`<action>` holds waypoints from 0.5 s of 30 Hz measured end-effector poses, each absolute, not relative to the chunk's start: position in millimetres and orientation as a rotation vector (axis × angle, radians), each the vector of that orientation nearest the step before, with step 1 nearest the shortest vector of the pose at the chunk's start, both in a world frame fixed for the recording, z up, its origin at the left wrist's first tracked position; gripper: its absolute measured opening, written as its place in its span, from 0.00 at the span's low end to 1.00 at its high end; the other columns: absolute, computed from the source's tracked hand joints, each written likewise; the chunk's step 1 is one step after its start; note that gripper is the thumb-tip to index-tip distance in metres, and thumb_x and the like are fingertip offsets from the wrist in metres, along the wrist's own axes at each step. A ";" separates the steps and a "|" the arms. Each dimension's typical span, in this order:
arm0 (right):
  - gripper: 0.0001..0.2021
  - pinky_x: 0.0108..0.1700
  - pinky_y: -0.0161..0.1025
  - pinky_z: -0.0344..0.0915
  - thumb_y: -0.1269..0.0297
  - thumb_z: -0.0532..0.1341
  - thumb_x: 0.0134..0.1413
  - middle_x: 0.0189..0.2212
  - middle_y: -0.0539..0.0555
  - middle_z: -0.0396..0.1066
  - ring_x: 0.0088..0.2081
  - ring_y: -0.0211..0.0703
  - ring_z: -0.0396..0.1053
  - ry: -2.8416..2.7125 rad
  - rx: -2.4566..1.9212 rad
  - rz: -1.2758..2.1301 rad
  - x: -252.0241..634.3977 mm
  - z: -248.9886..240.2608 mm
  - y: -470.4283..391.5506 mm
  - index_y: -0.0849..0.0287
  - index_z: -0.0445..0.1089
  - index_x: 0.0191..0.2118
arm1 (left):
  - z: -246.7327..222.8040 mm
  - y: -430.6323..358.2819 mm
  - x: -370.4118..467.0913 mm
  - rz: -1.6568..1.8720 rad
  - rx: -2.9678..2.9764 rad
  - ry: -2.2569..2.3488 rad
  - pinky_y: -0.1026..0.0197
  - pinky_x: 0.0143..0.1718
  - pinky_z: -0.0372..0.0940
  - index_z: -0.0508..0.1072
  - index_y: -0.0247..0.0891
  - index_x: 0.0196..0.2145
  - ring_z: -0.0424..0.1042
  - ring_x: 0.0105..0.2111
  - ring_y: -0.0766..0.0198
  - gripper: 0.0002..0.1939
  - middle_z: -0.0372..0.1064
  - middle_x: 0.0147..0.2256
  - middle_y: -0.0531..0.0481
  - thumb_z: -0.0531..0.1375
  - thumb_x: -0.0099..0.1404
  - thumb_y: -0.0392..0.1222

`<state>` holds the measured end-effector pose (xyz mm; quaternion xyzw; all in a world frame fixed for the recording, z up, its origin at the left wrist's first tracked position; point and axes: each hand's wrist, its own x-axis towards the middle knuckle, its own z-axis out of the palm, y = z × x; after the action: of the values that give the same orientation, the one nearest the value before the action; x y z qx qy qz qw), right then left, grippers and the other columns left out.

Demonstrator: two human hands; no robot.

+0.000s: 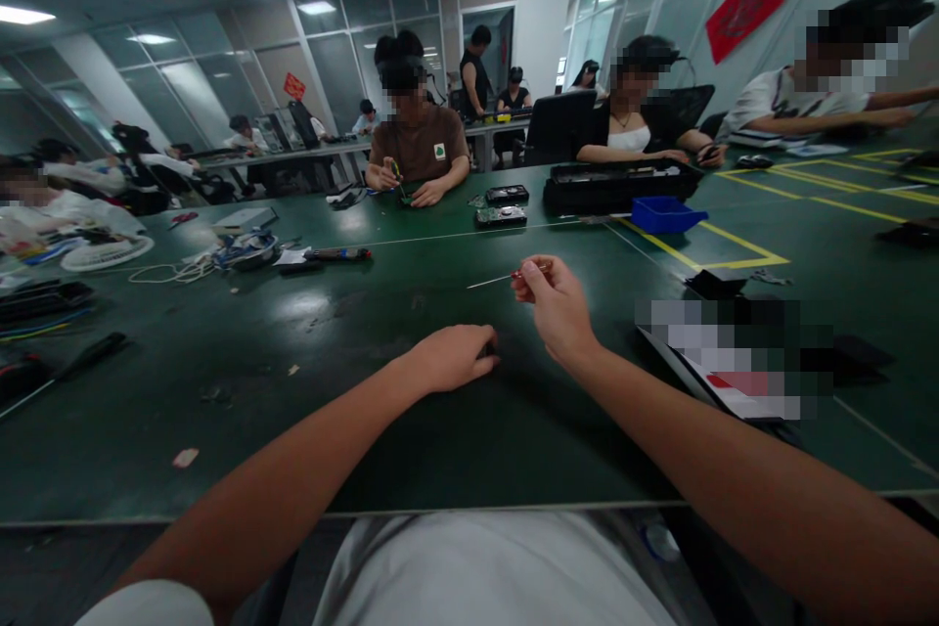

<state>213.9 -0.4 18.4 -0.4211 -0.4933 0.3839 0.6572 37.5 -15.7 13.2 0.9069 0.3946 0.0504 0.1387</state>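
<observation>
Raised a little over the green table (352,430), my right hand (558,308) pinches a screwdriver (490,283) between thumb and fingers. Its thin metal shaft points left, and a reddish handle is mostly covered by the fingers. My left hand (456,358) rests on the tabletop, lower and to the left. Its fingers curve loosely, the thumb stands apart from them, and nothing shows in the gap.
Left of centre lies a dark tool (337,255) near tangled cables (245,251). A long screwdriver (92,357) lies far left. Hard drives (502,215), a black casing (620,188) and a blue bin (666,215) stand across the table. A blurred-out device (734,367) sits right. Co-workers sit opposite.
</observation>
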 end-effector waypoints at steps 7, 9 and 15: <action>0.10 0.38 0.41 0.66 0.53 0.61 0.57 0.31 0.50 0.71 0.33 0.41 0.70 -1.124 -0.966 0.866 215.8 18.9 0.3 0.53 0.67 0.38 | 31.6 -0.3 -9.5 0.624 2.189 1.288 0.58 0.40 0.64 0.74 0.41 0.47 0.71 0.36 0.59 0.15 0.73 0.39 0.48 0.57 0.64 0.46; 0.10 0.38 0.42 0.66 0.53 0.61 0.57 0.31 0.50 0.72 0.33 0.41 0.70 -1.128 -0.970 0.875 215.8 18.2 1.2 0.53 0.68 0.38 | 36.8 6.4 -30.3 0.750 1.985 1.320 0.60 0.33 0.62 0.76 0.39 0.44 0.68 0.30 0.63 0.15 0.71 0.34 0.49 0.56 0.64 0.47; 0.10 0.37 0.42 0.65 0.54 0.61 0.57 0.30 0.50 0.72 0.33 0.41 0.69 -1.131 -0.953 0.885 215.5 16.4 2.5 0.54 0.68 0.37 | 46.1 12.9 -106.6 1.186 1.353 1.363 0.65 0.23 0.54 0.67 0.34 0.31 0.61 0.23 0.69 0.15 0.62 0.27 0.52 0.62 0.60 0.50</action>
<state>215.5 2.5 16.4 -0.4195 -0.4982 0.3896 0.6511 -106.6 12.9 46.1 0.5418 0.5457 0.4748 0.4280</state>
